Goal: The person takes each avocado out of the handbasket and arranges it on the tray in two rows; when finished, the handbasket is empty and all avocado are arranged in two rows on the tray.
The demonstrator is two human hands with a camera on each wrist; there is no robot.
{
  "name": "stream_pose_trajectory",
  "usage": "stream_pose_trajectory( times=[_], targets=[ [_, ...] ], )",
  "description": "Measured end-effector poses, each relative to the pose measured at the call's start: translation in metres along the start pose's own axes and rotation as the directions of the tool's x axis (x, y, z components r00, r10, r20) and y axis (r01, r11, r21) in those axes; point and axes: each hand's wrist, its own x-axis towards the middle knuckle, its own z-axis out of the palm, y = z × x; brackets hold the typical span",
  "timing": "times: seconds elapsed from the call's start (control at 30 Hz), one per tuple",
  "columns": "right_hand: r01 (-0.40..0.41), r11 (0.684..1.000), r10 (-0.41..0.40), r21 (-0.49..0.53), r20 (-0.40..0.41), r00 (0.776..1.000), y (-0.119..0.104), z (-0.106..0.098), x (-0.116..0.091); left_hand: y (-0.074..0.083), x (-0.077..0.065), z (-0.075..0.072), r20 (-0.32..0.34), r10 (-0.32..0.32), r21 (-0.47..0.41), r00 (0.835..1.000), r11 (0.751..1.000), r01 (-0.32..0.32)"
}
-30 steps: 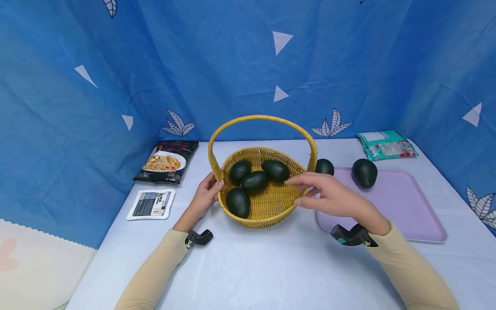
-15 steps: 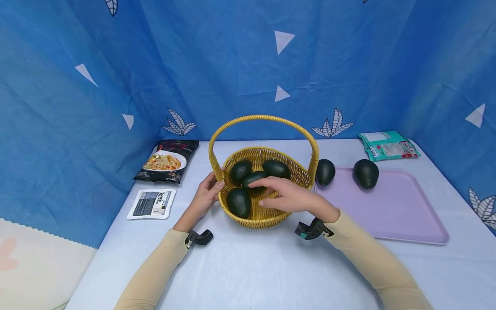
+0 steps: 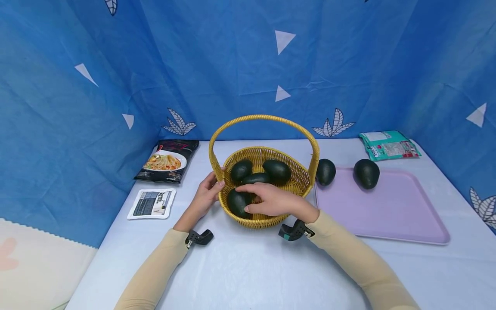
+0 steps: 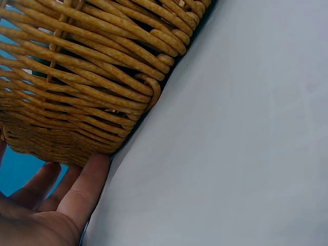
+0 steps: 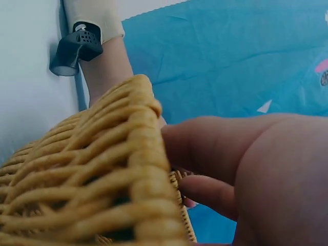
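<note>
A yellow wicker basket (image 3: 260, 224) with a tall arched handle stands on the table and holds several dark green avocados. At its left side my left hand (image 3: 207, 191) grips the wall, thumb by the rim and fingers against the outside weave, as the left wrist view shows. My right hand (image 3: 273, 200) is over the basket, its thumb and forefinger at the right and upper edges of the nearest avocado (image 3: 237, 202). Behind that hand lies a partly covered avocado (image 3: 257, 178). Two more avocados, one left (image 3: 241, 170) and one right (image 3: 277, 171), rest toward the back.
A lilac tray (image 3: 403, 206) lies on the right, with one avocado (image 3: 366, 174) on it and another (image 3: 325, 172) at its left corner. A teal packet (image 3: 389, 145) sits behind. On the left are a black noodle packet (image 3: 167, 161) and a small white pack (image 3: 152, 204).
My right hand has moved left from the basket's right rim, over the middle, to the nearest avocado. The left hand and the basket have stayed in place.
</note>
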Motion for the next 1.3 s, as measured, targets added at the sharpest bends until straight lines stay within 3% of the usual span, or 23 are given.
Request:
stream_pose_trajectory(
  times=[0.37, 0.6, 0.8, 0.97, 1.3],
  targets=[
    [-0.107, 0.991, 0.099, -0.078, -0.095, 0.991, -0.009, 0.017, 0.01, -0.003, 0.002, -0.001, 0.0, 0.021, 0.017, 1.0, 1.0, -0.021],
    [-0.093, 0.994, 0.083, -0.056, -0.152, 0.985, -0.009, 0.02, 0.01, -0.001, 0.002, 0.001, 0.003, 0.013, 0.009, 1.0, 1.0, -0.013],
    [-0.035, 0.999, 0.033, -0.016, -0.117, 0.993, -0.007, 0.02, 0.009, 0.0, -0.001, 0.001, 0.004, 0.014, 0.003, 1.0, 1.0, -0.014],
    [0.03, 0.999, -0.032, -0.026, -0.059, 0.998, -0.006, 0.019, 0.01, -0.001, 0.0, 0.001, 0.004, 0.018, -0.004, 1.0, 1.0, -0.018],
    [0.085, 0.995, -0.085, -0.061, 0.004, 0.996, -0.005, 0.016, 0.009, -0.003, 0.001, -0.001, 0.0, 0.011, 0.005, 1.0, 1.0, -0.011]
  ],
)
